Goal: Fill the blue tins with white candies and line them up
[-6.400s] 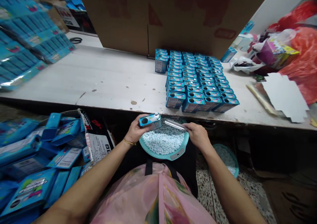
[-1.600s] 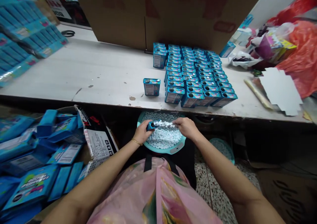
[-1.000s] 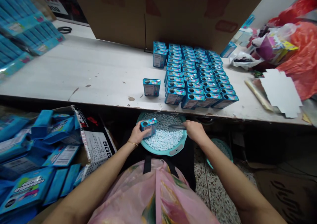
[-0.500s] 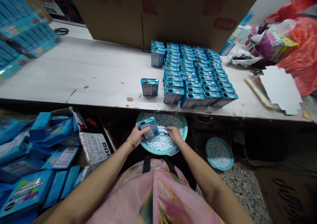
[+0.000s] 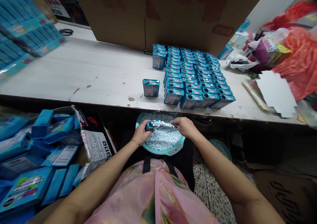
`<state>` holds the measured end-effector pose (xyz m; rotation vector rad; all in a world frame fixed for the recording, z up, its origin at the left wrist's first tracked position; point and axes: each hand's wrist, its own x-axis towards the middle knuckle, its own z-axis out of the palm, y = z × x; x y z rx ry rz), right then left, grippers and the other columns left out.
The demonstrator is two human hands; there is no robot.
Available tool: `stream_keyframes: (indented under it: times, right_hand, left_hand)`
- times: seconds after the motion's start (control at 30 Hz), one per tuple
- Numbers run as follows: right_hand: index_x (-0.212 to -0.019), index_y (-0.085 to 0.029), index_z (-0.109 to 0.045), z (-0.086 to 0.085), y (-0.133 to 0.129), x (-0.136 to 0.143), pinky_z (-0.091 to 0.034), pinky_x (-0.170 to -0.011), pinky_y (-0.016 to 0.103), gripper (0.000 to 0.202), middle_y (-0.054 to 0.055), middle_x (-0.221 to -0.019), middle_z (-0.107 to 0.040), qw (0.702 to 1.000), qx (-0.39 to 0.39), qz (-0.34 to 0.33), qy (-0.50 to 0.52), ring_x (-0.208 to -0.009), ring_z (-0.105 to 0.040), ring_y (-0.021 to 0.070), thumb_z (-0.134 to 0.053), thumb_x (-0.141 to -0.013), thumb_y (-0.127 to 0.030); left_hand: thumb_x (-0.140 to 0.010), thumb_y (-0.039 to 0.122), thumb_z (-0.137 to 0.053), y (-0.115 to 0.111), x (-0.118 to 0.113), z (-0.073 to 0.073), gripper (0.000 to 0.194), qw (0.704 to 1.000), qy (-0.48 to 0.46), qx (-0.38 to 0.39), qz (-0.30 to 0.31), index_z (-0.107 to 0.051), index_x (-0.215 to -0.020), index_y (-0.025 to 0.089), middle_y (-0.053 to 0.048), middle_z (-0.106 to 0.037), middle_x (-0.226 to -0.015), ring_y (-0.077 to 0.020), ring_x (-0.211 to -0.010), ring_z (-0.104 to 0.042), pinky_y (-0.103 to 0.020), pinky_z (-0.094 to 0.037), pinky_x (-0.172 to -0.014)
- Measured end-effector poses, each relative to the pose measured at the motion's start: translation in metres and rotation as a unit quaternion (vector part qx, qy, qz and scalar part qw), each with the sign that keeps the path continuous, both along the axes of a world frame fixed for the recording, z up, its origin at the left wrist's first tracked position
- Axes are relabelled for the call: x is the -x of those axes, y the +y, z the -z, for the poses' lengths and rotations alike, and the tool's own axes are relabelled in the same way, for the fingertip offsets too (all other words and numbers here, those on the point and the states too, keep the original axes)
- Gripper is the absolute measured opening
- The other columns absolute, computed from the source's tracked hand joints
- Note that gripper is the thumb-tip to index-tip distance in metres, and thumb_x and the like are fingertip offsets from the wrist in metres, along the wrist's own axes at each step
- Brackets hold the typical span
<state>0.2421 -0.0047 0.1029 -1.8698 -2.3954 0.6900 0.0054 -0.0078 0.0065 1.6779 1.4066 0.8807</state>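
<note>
My left hand (image 5: 140, 132) is closed around a small blue box (image 5: 149, 125), its top turned up, over a turquoise basin (image 5: 149, 148). White candy-like pellets (image 5: 163, 140) fill much of the basin. My right hand (image 5: 185, 126) is closed on a scoop (image 5: 170, 124) heaped with the same pellets; the load covers most of it, so its shape is hard to make out. The heap reaches across to the box's top, with pellets lying at the opening. On the table above stands a single blue box (image 5: 151, 88), left of several packed rows of similar boxes (image 5: 198, 78).
A carton (image 5: 85, 144) of jumbled blue boxes stands at lower left. A large cardboard box (image 5: 170, 16) rises behind the rows. Scissors (image 5: 66, 32) lie at the table's far left; red plastic bags (image 5: 291, 58) are heaped at right. A second basin (image 5: 221, 148) is on the floor.
My right hand has risen out of the pellets with a loaded scoop and brought it to the box. My left hand has tipped the box so its top faces up.
</note>
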Motion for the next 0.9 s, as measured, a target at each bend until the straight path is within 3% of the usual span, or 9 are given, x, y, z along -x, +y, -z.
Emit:
stream_keyframes:
  times: [0.13, 0.3, 0.4, 0.47, 0.53, 0.63, 0.77, 0.9]
  right_hand:
    - [-0.087, -0.026, -0.065, -0.025, 0.002, 0.023, -0.040, -0.069, 0.030, 0.030, 0.005, -0.088, -0.065, 0.991, -0.006, -0.041, -0.131, -0.083, -0.058, 0.0211, -0.042, -0.073, -0.015]
    - [-0.088, -0.018, -0.062, -0.043, 0.001, 0.045, -0.040, -0.071, 0.031, 0.026, 0.011, -0.089, -0.063, 0.981, -0.029, -0.082, -0.172, -0.083, -0.058, 0.0217, -0.041, -0.075, -0.014]
    - [-0.088, -0.019, -0.061, -0.048, -0.001, 0.038, -0.039, -0.072, 0.031, 0.025, 0.010, -0.090, -0.062, 0.980, -0.035, -0.079, -0.179, -0.084, -0.058, 0.0210, -0.039, -0.077, -0.013]
    - [-0.089, -0.021, -0.060, -0.041, -0.004, 0.019, -0.039, -0.072, 0.030, 0.026, 0.008, -0.091, -0.061, 0.980, -0.036, -0.060, -0.186, -0.083, -0.058, 0.0199, -0.038, -0.078, -0.013]
    - [-0.091, -0.023, -0.060, -0.022, -0.008, -0.003, -0.039, -0.071, 0.028, 0.028, 0.007, -0.093, -0.061, 0.980, -0.029, -0.029, -0.194, -0.083, -0.058, 0.0189, -0.037, -0.078, -0.012]
    - [-0.092, -0.021, -0.060, 0.029, -0.014, -0.020, -0.040, -0.070, 0.027, 0.030, 0.008, -0.093, -0.062, 0.980, 0.013, 0.020, -0.197, -0.083, -0.058, 0.0181, -0.035, -0.079, -0.010]
    - [-0.096, -0.020, -0.061, 0.099, -0.019, 0.008, -0.040, -0.073, 0.026, 0.033, 0.008, -0.097, -0.062, 0.990, 0.046, 0.061, -0.115, -0.089, -0.057, 0.0179, -0.035, -0.080, -0.009]
    - [-0.106, -0.023, -0.059, 0.136, -0.016, 0.040, -0.039, -0.077, 0.024, 0.036, 0.003, -0.102, -0.062, 0.993, 0.045, 0.090, -0.066, -0.095, -0.055, 0.0182, -0.035, -0.081, -0.012]
  left_hand:
    - [-0.061, 0.024, -0.060, -0.002, -0.005, 0.002, 0.038, 0.999, 0.024, -0.021, 0.024, -0.055, -0.099, 0.022, -0.002, -0.059, -0.090, -0.0199, -0.084, -0.054, -0.029, -0.040, -0.077]
    - [-0.058, 0.021, -0.061, -0.001, -0.006, 0.005, 0.040, 1.000, -0.007, -0.012, 0.012, -0.056, -0.097, 0.022, -0.002, -0.059, -0.091, -0.0213, -0.087, -0.053, -0.031, -0.039, -0.081]
    - [-0.058, 0.024, -0.064, 0.001, -0.003, 0.007, 0.038, 1.000, -0.023, -0.009, -0.001, -0.057, -0.095, 0.021, -0.002, -0.059, -0.088, -0.0200, -0.084, -0.054, -0.031, -0.040, -0.080]
    - [-0.057, 0.028, -0.066, 0.002, 0.002, 0.009, 0.040, 0.999, -0.048, 0.010, -0.019, -0.056, -0.095, 0.020, -0.001, -0.059, -0.085, -0.0189, -0.082, -0.055, -0.031, -0.041, -0.080]
    - [-0.054, 0.031, -0.068, 0.002, 0.007, 0.013, 0.045, 0.993, -0.098, 0.052, -0.047, -0.054, -0.095, 0.019, -0.001, -0.059, -0.083, -0.0185, -0.080, -0.056, -0.033, -0.042, -0.080]
    - [-0.052, 0.034, -0.071, 0.002, 0.010, 0.024, 0.050, 0.961, -0.213, 0.149, -0.098, -0.052, -0.094, 0.016, -0.003, -0.061, -0.083, -0.0197, -0.080, -0.058, -0.038, -0.044, -0.080]
    - [-0.050, 0.032, -0.074, 0.001, -0.005, 0.037, 0.053, 0.882, -0.364, 0.274, -0.123, -0.049, -0.094, 0.014, -0.007, -0.062, -0.088, -0.0205, -0.080, -0.061, -0.042, -0.046, -0.078]
    - [-0.046, 0.027, -0.077, 0.001, -0.024, 0.034, 0.053, 0.850, -0.406, 0.311, -0.126, -0.048, -0.089, 0.015, -0.005, -0.063, -0.083, -0.0193, -0.075, -0.061, -0.041, -0.048, -0.075]
